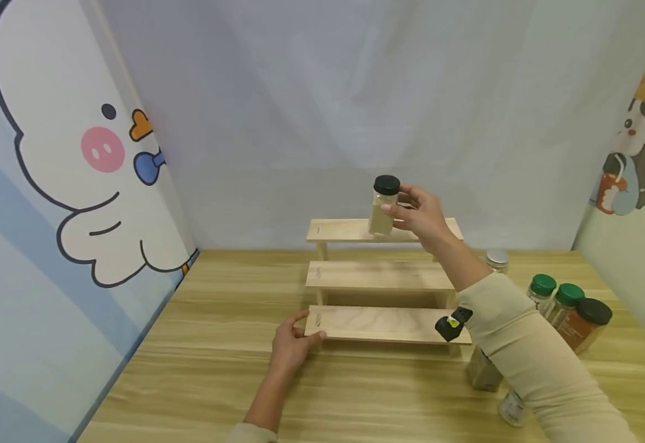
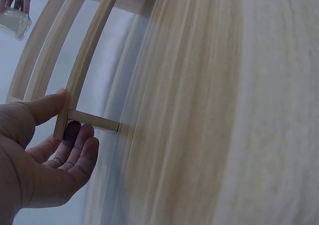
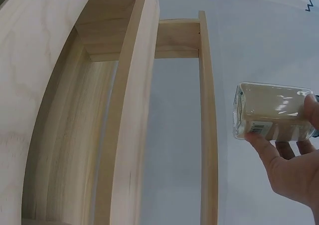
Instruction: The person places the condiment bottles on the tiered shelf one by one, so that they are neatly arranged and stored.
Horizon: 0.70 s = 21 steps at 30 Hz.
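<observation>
Pale backdrop shows open room around the dark-capped jar, which I grip with right hand over the top shelf; my left hand pinches the lowest shelf by its left edge.

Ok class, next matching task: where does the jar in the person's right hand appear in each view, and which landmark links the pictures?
Head: jar right of centre, at the top shelf.
Left wrist: jar in the top left corner.
Right wrist: jar at the right, sideways in the picture.
Shared landmark: the rack.
</observation>
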Available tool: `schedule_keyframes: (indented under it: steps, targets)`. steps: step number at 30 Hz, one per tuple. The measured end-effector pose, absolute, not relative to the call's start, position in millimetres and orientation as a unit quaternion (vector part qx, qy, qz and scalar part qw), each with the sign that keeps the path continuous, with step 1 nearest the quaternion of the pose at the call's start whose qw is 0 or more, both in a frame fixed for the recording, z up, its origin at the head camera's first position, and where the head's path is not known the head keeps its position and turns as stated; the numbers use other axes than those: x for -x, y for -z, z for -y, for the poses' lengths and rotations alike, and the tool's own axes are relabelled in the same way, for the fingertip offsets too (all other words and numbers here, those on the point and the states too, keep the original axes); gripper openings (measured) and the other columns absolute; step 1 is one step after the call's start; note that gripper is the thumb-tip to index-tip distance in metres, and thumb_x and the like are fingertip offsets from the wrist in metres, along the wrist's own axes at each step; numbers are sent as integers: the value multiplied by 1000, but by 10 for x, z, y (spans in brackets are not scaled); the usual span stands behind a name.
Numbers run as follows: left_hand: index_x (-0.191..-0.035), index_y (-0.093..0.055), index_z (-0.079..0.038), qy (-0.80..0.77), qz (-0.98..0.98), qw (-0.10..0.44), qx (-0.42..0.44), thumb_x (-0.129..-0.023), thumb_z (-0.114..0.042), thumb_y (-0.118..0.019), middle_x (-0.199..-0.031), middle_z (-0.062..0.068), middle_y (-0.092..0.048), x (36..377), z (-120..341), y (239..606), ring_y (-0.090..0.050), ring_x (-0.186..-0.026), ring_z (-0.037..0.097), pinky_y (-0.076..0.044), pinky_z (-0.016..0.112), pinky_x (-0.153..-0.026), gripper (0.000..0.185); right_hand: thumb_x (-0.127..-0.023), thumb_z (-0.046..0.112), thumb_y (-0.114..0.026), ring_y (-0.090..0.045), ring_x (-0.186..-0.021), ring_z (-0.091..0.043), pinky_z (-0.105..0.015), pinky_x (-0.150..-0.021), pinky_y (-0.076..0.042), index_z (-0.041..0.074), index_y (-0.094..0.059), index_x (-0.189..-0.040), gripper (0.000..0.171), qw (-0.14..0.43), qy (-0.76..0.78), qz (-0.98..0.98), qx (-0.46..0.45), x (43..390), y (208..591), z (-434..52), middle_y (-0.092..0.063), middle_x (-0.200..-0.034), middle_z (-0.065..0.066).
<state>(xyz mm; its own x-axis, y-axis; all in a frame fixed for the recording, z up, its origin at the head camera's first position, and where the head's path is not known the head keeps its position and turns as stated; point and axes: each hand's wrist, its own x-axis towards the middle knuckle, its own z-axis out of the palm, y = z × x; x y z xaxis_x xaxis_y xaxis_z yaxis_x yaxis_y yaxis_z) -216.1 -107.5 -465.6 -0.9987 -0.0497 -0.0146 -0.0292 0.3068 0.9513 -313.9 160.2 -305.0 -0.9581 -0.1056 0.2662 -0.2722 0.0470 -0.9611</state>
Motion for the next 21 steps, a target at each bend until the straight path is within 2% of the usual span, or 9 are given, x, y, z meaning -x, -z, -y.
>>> schedule_keyframes:
  steps: [5, 11, 17, 21]
  targets:
    - [-131, -49, 0, 584, 811, 8, -19, -77, -14, -77, -65, 2, -46, 2158, 1058, 4663, -40, -52, 11, -35, 24, -48, 62, -88, 10, -66, -56, -100, -21, -39, -82, -49, 4, -43, -138, 55, 71, -683, 718, -119, 3245, 3084, -1506, -50, -124, -16]
    - [-131, -48, 0, 583, 812, 1, -12, -76, -16, -78, -64, 5, -49, 2160, 1051, 4703, -41, -52, 11, -35, 25, -47, 64, -88, 11, -65, -53, -109, -26, -44, -86, -46, 6, -43, -138, 54, 69, -685, 717, -107, 3353, 3146, -1361, -51, -125, -15]
    - [-131, -47, 1, 584, 812, 2, -18, -77, -14, -78, -76, 11, -59, 2167, 1082, 4700, -50, -58, 14, -41, 27, -52, 64, -89, 9, -64, -50, -113, -27, -44, -86, -45, 9, -43, -139, 55, 61, -692, 710, -114, 3454, 3175, -1155, -51, -125, -14]
    - [-131, -48, 1, 586, 810, 1, -17, -77, -13, -77, -69, 8, -54, 2176, 1092, 4680, -46, -55, 13, -39, 26, -50, 63, -89, 10, -64, -51, -113, -27, -41, -83, -47, 9, -42, -140, 55, 56, -687, 714, -123, 3494, 3183, -1061, -51, -126, -14]
